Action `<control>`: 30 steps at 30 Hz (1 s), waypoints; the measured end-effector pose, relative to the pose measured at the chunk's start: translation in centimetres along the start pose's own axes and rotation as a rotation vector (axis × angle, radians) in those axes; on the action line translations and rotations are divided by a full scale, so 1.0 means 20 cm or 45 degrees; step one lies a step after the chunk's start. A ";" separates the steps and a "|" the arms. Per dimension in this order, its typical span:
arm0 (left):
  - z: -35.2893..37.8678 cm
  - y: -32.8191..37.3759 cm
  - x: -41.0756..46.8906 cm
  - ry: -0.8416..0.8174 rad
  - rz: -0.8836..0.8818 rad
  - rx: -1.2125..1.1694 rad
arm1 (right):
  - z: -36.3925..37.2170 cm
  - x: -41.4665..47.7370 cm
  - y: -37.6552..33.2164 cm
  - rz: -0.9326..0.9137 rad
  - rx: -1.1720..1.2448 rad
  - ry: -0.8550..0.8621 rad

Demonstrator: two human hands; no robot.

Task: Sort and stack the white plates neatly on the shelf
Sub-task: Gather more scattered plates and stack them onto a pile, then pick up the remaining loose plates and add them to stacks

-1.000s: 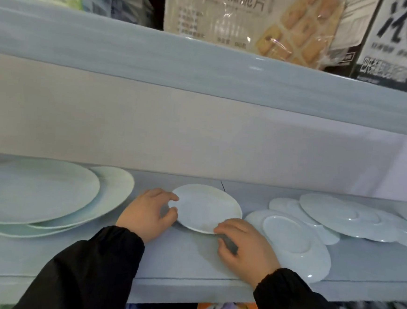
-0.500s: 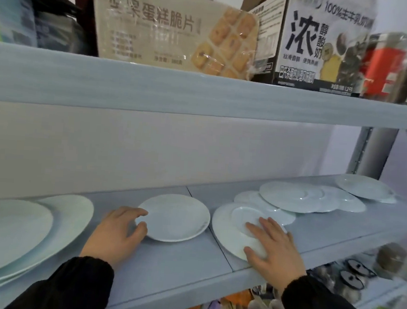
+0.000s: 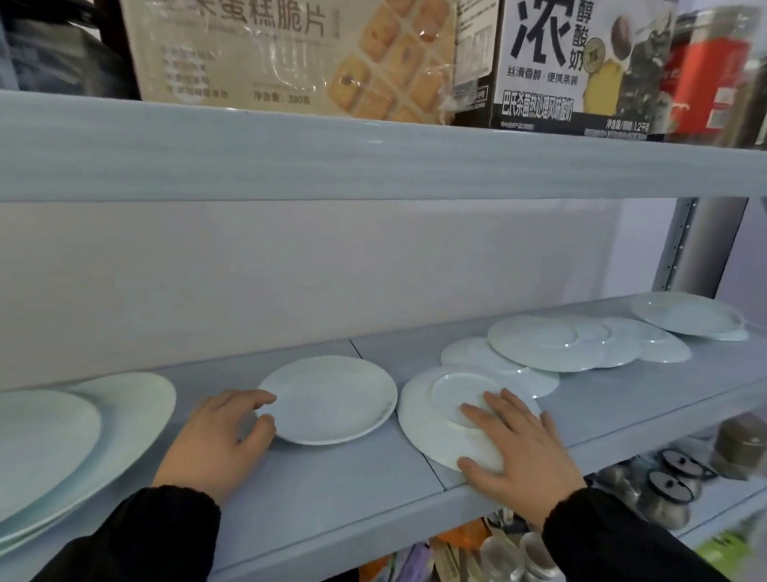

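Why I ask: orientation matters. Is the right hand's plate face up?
No: the plate shows its foot ring beside the right hand.

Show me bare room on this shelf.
Bare: grey shelf in front of and behind the small round white plate; also right of the upturned white plate. Crowded: big white plate stack left, overlapping white plates back right.

Biscuit box (image 3: 277, 39) left of yogurt carton (image 3: 574, 62) (red-labelled jars (image 3: 706, 73) further right)

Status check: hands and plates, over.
Left hand grips rim of small plate. Right hand flat on upside-down plate. More plates overlap, unsorted, behind it.
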State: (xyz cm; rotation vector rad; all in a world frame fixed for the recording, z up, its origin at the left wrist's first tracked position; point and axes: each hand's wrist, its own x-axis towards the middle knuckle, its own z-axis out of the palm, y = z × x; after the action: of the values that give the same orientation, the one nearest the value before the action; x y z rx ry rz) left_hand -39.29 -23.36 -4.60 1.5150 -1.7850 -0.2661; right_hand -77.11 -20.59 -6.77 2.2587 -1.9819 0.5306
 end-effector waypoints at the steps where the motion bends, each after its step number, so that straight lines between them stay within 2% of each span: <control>1: 0.00 0.00 0.00 -0.007 0.000 0.007 | -0.01 -0.01 0.00 -0.012 -0.017 -0.029; 7: 0.00 0.02 -0.02 -0.021 -0.015 -0.045 | -0.05 -0.14 -0.06 -0.035 -0.092 -0.143; 22: -0.01 0.04 -0.04 0.008 -0.024 -0.158 | -0.12 -0.25 -0.07 -0.053 -0.123 -0.200; 25: 0.00 0.04 -0.03 0.019 -0.010 -0.162 | -0.12 -0.23 -0.07 -0.044 -0.015 -0.135; 30: -0.01 0.03 -0.03 0.021 -0.031 -0.188 | -0.16 -0.19 -0.10 -0.019 0.298 0.133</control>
State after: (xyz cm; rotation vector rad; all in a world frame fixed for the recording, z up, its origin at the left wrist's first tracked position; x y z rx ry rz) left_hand -39.70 -22.54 -4.33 1.4313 -1.6958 -0.3877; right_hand -76.09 -15.82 -4.66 2.3166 -1.9411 0.9035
